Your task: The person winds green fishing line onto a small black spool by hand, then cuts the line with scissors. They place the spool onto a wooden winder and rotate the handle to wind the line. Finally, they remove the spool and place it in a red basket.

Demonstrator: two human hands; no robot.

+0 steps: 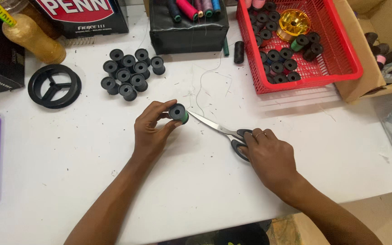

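left hand (149, 131) grip: grasping small black plastic spool wound with green thread (178, 112) above white surface (69, 149) | right hand (268, 156) grip: clenched on steel scissors with black handles (223, 131), tips touching spool | thread seems not yet cut | empty black spools (130, 72) clustered nearby

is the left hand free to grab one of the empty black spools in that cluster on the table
Probably not as things stand: the left hand already pinches a green-thread spool. The cluster of black spools lies unobstructed just beyond it.
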